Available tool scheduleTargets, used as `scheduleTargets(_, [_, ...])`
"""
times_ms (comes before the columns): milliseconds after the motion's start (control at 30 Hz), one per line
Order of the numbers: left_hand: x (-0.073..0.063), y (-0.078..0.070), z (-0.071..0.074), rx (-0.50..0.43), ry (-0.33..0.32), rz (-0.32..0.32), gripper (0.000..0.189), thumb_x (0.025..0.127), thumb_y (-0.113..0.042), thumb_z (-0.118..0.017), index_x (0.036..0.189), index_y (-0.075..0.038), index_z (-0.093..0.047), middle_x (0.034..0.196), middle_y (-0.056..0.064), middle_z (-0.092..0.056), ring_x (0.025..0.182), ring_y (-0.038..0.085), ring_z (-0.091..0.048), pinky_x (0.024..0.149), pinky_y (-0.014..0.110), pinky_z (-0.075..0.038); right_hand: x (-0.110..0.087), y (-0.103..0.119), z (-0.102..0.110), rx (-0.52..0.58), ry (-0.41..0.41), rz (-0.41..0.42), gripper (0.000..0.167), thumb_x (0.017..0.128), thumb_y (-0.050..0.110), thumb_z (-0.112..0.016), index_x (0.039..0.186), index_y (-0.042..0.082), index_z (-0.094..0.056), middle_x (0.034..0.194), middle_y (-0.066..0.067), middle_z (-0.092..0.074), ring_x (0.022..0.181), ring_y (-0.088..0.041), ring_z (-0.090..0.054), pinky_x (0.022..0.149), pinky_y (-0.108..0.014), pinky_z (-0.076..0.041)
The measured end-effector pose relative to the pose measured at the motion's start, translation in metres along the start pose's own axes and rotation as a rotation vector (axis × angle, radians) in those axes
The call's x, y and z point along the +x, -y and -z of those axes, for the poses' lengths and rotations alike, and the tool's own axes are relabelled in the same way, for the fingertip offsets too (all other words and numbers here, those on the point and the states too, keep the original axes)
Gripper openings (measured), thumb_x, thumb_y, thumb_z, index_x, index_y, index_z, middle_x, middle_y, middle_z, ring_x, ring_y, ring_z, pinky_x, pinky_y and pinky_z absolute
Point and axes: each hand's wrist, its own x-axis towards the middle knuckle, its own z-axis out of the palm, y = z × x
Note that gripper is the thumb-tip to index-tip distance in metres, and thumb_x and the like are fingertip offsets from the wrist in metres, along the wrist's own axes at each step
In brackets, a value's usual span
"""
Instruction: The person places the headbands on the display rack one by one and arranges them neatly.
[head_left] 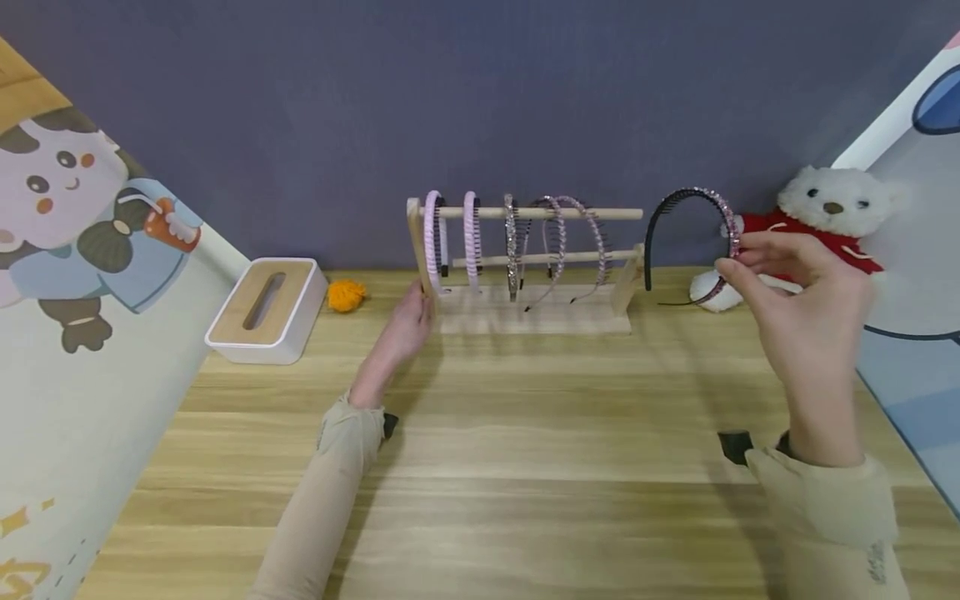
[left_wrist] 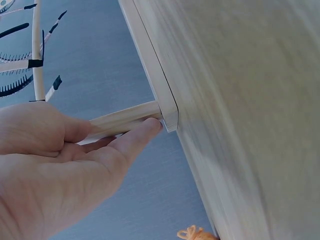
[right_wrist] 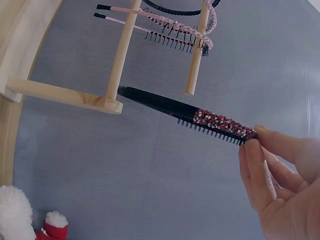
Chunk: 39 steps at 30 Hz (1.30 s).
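Note:
A wooden rack [head_left: 536, 320] with two horizontal rods stands at the back of the table. My left hand [head_left: 408, 323] grips its left upright [left_wrist: 125, 119], thumb and fingers on either side of the wood. Between thumb and fingertips, my right hand [head_left: 813, 287] pinches a black toothed headband [right_wrist: 222, 122] covered in red and pink sparkly stones. This headband is held in the air just right of the rack, near the upper rod's free end [right_wrist: 191, 89]. Two pale pink headbands [head_left: 470, 237], a silvery glitter one [head_left: 512, 250] and two pink beaded ones [head_left: 600, 242] hang on the rods.
A white plush bear [head_left: 832, 196] in red sits behind my right hand. At the left are a tissue box [head_left: 300, 325] with a wooden lid and an orange yarn ball [head_left: 346, 295]. A dark panel [head_left: 525, 100] rises behind the rack; printed side panels flank the wooden table [head_left: 540, 467].

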Motion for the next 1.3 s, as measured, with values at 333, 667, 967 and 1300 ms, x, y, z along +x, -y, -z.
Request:
scheduleTargets(333, [-0.014, -0.025, 0.009, 0.004, 0.006, 0.001, 0.043, 0.115, -0.006, -0.033, 0.154, 0.013, -0.035, 0.135, 0.035, -0.055, 0.136, 0.05, -0.05, 0.12, 0.059, -0.039, 0.012, 0.012, -0.019, 0.05, -0.03, 0.072, 0.03, 0.093, 0.012, -0.086, 0.121, 0.006, -0.08, 0.093, 0.021, -0.067, 0.091, -0.004, -0.064, 0.077, -0.013, -0.05])
scheduleTargets(667, [-0.012, -0.025, 0.009, 0.002, 0.015, 0.017, 0.046, 0.116, -0.007, -0.033, 0.158, 0.012, -0.031, 0.148, 0.037, -0.048, 0.144, 0.049, -0.045, 0.124, 0.058, -0.035, 0.028, 0.019, -0.046, 0.093, -0.019, 0.166, 0.029, 0.093, 0.014, -0.086, 0.118, 0.001, -0.08, 0.092, 0.025, -0.065, 0.088, 0.0, -0.064, 0.067, -0.017, -0.046])
scheduleTargets(967, [-0.012, -0.024, 0.008, -0.005, 0.008, 0.018, 0.047, 0.116, -0.007, -0.032, 0.159, 0.012, -0.029, 0.149, 0.037, -0.048, 0.144, 0.049, -0.045, 0.123, 0.057, -0.036, 0.029, 0.018, -0.064, 0.086, 0.017, 0.162, 0.027, 0.094, 0.014, -0.085, 0.119, 0.005, -0.08, 0.096, 0.017, -0.069, 0.09, 0.003, -0.063, 0.069, -0.013, -0.046])
scheduleTargets(1300, [-0.011, -0.026, 0.007, 0.007, 0.005, 0.015, 0.045, 0.115, -0.005, -0.033, 0.156, 0.014, -0.032, 0.142, 0.038, -0.052, 0.138, 0.05, -0.05, 0.12, 0.058, -0.041, 0.021, 0.013, -0.084, 0.056, 0.06, 0.225, 0.025, 0.096, 0.013, -0.083, 0.117, 0.001, -0.078, 0.101, -0.014, -0.075, 0.088, 0.012, -0.059, 0.07, -0.008, -0.046])
